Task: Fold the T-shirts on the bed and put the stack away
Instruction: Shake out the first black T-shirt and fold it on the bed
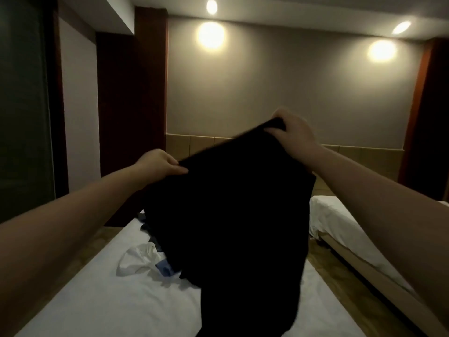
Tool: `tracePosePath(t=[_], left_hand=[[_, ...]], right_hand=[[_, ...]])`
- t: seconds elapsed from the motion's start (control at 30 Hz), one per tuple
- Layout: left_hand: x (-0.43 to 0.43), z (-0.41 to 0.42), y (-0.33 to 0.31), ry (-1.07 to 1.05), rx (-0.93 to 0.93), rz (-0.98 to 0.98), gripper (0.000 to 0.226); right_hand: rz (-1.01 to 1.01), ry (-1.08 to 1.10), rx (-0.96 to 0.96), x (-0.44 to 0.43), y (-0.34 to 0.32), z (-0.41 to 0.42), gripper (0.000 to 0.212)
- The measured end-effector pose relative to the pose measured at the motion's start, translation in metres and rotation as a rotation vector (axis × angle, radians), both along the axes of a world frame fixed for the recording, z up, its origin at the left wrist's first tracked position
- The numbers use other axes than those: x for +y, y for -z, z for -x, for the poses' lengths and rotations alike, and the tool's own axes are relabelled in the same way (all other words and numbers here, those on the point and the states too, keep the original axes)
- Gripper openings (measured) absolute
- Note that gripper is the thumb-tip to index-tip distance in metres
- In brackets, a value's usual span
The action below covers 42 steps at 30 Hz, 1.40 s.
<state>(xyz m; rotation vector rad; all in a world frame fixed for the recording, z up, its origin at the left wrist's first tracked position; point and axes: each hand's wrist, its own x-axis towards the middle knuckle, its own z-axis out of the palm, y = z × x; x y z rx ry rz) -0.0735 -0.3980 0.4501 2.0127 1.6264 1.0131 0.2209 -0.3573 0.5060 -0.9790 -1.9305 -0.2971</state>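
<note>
Holding black T-shirt [230, 215] up by its top edge over the bed [97, 300]

Both arms are out in front. The left hand [158, 164] pinches the shirt's left top corner, thumb on the near side and fingers curled behind the cloth. The right hand [294, 132] has the right top corner bunched in closed fingers and sits higher and farther, so the top edge slopes up to the right. Each grip is tight on fabric at a corner.

Likely reason for the hold: letting the shirt hang straight and open out before it is laid flat for folding. The body of the shirt hangs below and between the two grips, and its bottom trails toward the near edge of the bed. Whether it touches the sheet cannot be told.

More clothes lie unfolded on the bed behind it: a white garment [138, 259], a blue piece [165, 267] and dark items [145, 224] to the left. No folded stack is visible. A second bed [340, 227] sits to the right.
</note>
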Motion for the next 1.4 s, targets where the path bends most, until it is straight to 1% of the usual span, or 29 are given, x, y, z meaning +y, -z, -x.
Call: tracePosePath(t=[0.03, 0.07, 0.13, 0.2, 0.23, 0.27, 0.33, 0.37, 0.4, 0.43, 0.5, 0.53, 0.6, 0.67, 0.77, 0.83, 0.87, 0.9, 1.0, 1.03, 1.1, 1.17, 1.2, 1.23, 1.27, 1.3, 1.33, 1.37, 1.4], left_hand=[[0.001, 0.003, 0.001, -0.009, -0.077, -0.027, 0.012], [0.002, 0.006, 0.000, -0.023, -0.100, -0.040, 0.013], [0.007, 0.009, 0.003, -0.091, -0.039, -0.056, 0.016], [0.010, 0.008, 0.004, -0.140, -0.059, -0.112, 0.017], [0.012, 0.007, 0.004, -0.144, -0.092, -0.126, 0.016], [0.014, 0.006, 0.005, -0.140, -0.129, -0.134, 0.016], [0.015, 0.004, 0.007, -0.121, -0.141, -0.122, 0.017], [0.016, 0.002, 0.009, -0.107, -0.124, -0.117, 0.017], [0.016, 0.001, 0.012, -0.088, -0.110, -0.125, 0.016], [0.016, 0.001, 0.014, -0.067, -0.101, -0.138, 0.016], [0.015, 0.005, 0.019, -0.014, -0.101, -0.151, 0.020], [0.014, 0.008, 0.021, 0.017, -0.098, -0.144, 0.018], [0.014, 0.014, 0.023, 0.048, -0.060, -0.116, 0.007], [0.014, 0.017, 0.024, 0.049, 0.020, -0.100, 0.024], [0.012, 0.014, 0.024, 0.074, 0.114, -0.063, 0.052], [0.014, 0.014, 0.028, 0.099, 0.180, -0.023, 0.060], [0.015, 0.014, 0.030, 0.111, 0.207, 0.003, 0.058], [0.017, 0.014, 0.032, 0.127, 0.232, 0.033, 0.051], [0.020, 0.011, 0.039, 0.161, 0.286, 0.128, 0.027], [0.021, 0.008, 0.041, 0.153, 0.300, 0.159, 0.023], [0.024, 0.005, 0.042, 0.143, 0.327, 0.219, 0.023], [0.025, 0.004, 0.042, 0.144, 0.316, 0.207, 0.018], [0.027, 0.003, 0.040, 0.137, 0.258, 0.144, 0.014], [0.029, 0.003, 0.038, 0.114, 0.172, 0.052, 0.012], [0.032, 0.003, 0.036, 0.081, 0.103, -0.039, 0.012], [0.035, 0.002, 0.033, 0.048, 0.110, -0.113, 0.015], [0.039, 0.001, 0.030, 0.014, 0.197, -0.171, 0.019], [0.043, 0.002, 0.028, -0.024, 0.298, -0.226, 0.021], [0.047, 0.003, 0.024, -0.062, 0.357, -0.287, 0.022]], right_hand=[[0.047, -0.017, 0.062, -0.002, 0.000, -0.002, 0.018], [0.158, -0.051, 0.081, -0.006, 0.000, -0.003, 0.015], [0.526, -0.194, 0.051, -0.014, 0.002, -0.005, 0.008], [0.881, -0.339, 0.036, -0.020, 0.003, -0.009, 0.011], [0.990, -0.354, -0.014, -0.021, 0.003, -0.010, 0.011], [1.056, -0.326, -0.108, -0.020, 0.003, -0.010, 0.011], [1.097, -0.192, -0.342, -0.018, 0.005, -0.006, 0.018], [1.086, -0.128, -0.419, -0.016, 0.006, -0.005, 0.023], [1.068, -0.085, -0.447, -0.013, 0.007, -0.004, 0.025], [1.053, -0.075, -0.438, -0.012, 0.008, -0.005, 0.024], [1.040, -0.129, -0.350, -0.009, 0.011, -0.011, 0.017], [1.047, -0.176, -0.282, -0.008, 0.012, -0.015, 0.016], [1.078, -0.285, -0.152, -0.005, 0.017, -0.023, 0.020], [1.095, -0.363, -0.070, -0.002, 0.026, -0.028, 0.019], [1.115, -0.410, -0.018, -0.003, 0.039, -0.029, 0.015], [1.155, -0.420, -0.034, -0.004, 0.043, -0.028, 0.020], [1.180, -0.403, -0.070, -0.004, 0.044, -0.027, 0.024], [1.207, -0.362, -0.119, -0.004, 0.045, -0.026, 0.029], [1.274, -0.172, -0.319, -0.003, 0.047, -0.020, 0.053], [1.295, -0.118, -0.375, -0.003, 0.048, -0.018, 0.057], [1.332, -0.057, -0.418, -0.004, 0.049, -0.015, 0.054], [1.307, -0.077, -0.395, -0.003, 0.047, -0.015, 0.045], [1.237, -0.115, -0.320, 0.001, 0.047, -0.015, 0.038], [1.111, -0.152, -0.206, 0.007, 0.048, -0.016, 0.029], [0.931, -0.172, -0.104, 0.013, 0.049, -0.016, 0.019], [0.723, -0.158, -0.083, 0.020, 0.051, -0.015, 0.012], [0.534, -0.109, -0.158, 0.026, 0.053, -0.013, 0.011], [0.390, -0.058, -0.263, 0.032, 0.055, -0.012, 0.013], [0.276, -0.030, -0.321, 0.037, 0.056, -0.011, 0.015]])
